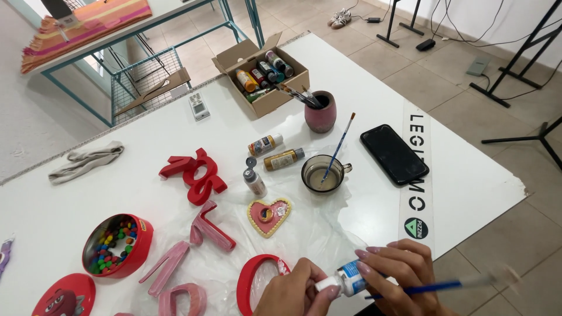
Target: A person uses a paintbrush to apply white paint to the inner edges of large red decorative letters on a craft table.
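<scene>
Paint bottle [353,277] sits low over the table [146,140] edge — your right hand [401,272] curls its fingers [367,257] tight around it, a blue brush [436,286] tucked beneath. Your left hand [293,292] pinches the white cap [328,284]. Glass cup [322,174] holds murky water and a brush; red tin [117,244] holds coloured candies.

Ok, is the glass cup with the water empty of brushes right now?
No, a blue-handled brush stands tilted in the glass cup, bristle end down in the cloudy water, handle leaning over the rim.
</scene>
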